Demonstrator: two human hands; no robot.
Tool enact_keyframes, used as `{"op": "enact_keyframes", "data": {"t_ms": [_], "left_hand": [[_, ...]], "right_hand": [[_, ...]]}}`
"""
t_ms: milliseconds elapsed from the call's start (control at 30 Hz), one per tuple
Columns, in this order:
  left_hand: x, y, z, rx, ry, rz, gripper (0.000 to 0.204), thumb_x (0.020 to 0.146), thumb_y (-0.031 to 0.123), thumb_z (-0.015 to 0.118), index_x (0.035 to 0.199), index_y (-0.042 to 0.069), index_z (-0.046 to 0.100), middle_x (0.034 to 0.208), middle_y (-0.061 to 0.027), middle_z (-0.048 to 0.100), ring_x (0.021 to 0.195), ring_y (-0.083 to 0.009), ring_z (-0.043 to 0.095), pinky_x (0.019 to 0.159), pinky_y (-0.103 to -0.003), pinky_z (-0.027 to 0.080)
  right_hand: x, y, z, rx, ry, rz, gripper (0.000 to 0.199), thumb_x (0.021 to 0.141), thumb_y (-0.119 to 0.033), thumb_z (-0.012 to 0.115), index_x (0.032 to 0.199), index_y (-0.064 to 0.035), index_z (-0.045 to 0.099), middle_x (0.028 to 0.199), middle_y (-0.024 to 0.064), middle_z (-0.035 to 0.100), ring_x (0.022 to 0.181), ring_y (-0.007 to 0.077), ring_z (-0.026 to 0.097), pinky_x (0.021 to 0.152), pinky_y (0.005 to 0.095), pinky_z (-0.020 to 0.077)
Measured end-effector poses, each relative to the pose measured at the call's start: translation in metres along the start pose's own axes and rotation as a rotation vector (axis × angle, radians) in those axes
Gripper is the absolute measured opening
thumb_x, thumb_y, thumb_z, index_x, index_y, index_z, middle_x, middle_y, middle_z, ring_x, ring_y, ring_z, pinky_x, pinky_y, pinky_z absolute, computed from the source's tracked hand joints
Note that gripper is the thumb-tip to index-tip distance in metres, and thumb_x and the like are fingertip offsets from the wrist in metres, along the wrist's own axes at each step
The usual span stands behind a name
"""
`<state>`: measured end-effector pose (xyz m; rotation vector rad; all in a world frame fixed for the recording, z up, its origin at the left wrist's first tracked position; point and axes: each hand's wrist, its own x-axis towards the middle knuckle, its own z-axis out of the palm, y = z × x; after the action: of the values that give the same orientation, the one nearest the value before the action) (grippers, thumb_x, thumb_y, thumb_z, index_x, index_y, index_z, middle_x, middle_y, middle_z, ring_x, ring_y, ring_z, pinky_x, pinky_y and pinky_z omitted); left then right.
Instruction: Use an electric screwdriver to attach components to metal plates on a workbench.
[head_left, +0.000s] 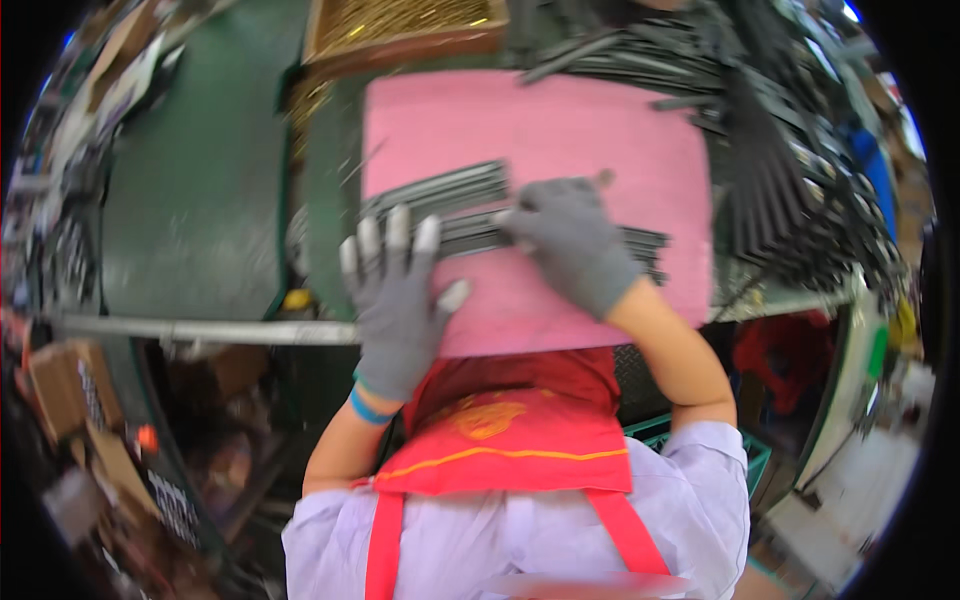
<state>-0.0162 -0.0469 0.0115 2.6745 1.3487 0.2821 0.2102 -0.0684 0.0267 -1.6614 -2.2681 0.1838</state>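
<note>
Two groups of dark, slotted bars, possibly metal rails, lie on a pink sheet (520, 120). The upper bundle (455, 187) slants up to the right. A lower row (470, 235) runs under my right hand and shows again beyond it at the right. My left hand (395, 290), in a grey glove with pale fingertips, is open, its fingers spread at the left ends of the bars. My gloved right hand (575, 235) is closed over the lower row, its fingers curled. A small brownish tip (605, 178) shows by its knuckles; what the fingers hold is hidden.
A wooden box (400, 48) of small brass-coloured pieces stands at the far side. Dark bars (640, 65) are heaped at the far right, beside a fanned stack (765, 180). The green table (200, 190) has a pale front edge (230, 330). Cardboard boxes (75, 385) stand lower left.
</note>
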Motion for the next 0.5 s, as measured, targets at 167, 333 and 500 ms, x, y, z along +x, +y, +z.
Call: {"op": "enact_keyframes", "data": {"t_ms": [167,333,500], "left_hand": [[-0.010,-0.002,0.003,-0.039,0.099,-0.062,0.060,0.090,0.044,0.056,0.141,0.014,0.047,0.151,-0.0193,0.033,0.140,-0.0433,0.023,0.115,-0.055,0.010],[-0.011,-0.008,0.004,-0.082,-0.002,0.088,0.054,0.091,0.036,0.056,0.138,0.011,0.049,0.149,-0.0187,0.036,0.140,-0.0397,0.026,0.114,-0.055,0.013],[0.000,-0.008,0.003,-0.041,0.068,0.083,0.061,0.091,0.042,0.054,0.139,0.006,0.045,0.147,-0.0184,0.038,0.139,-0.0352,0.030,0.115,-0.054,0.014]], "right_hand": [[0.014,0.024,-0.011,0.082,0.146,0.135,0.026,0.080,-0.002,0.057,0.102,-0.0118,0.068,0.102,0.0092,0.065,0.089,0.0297,0.062,0.080,0.0407,0.0463],[0.036,0.021,0.006,0.219,0.144,0.020,0.023,0.082,-0.002,0.056,0.101,-0.0084,0.068,0.103,0.0123,0.064,0.090,0.0331,0.062,0.079,0.0412,0.0490],[0.040,0.024,0.005,0.283,-0.008,0.089,0.022,0.082,-0.002,0.058,0.100,-0.0089,0.068,0.104,0.0129,0.064,0.091,0.0333,0.062,0.080,0.0409,0.0499]]}}
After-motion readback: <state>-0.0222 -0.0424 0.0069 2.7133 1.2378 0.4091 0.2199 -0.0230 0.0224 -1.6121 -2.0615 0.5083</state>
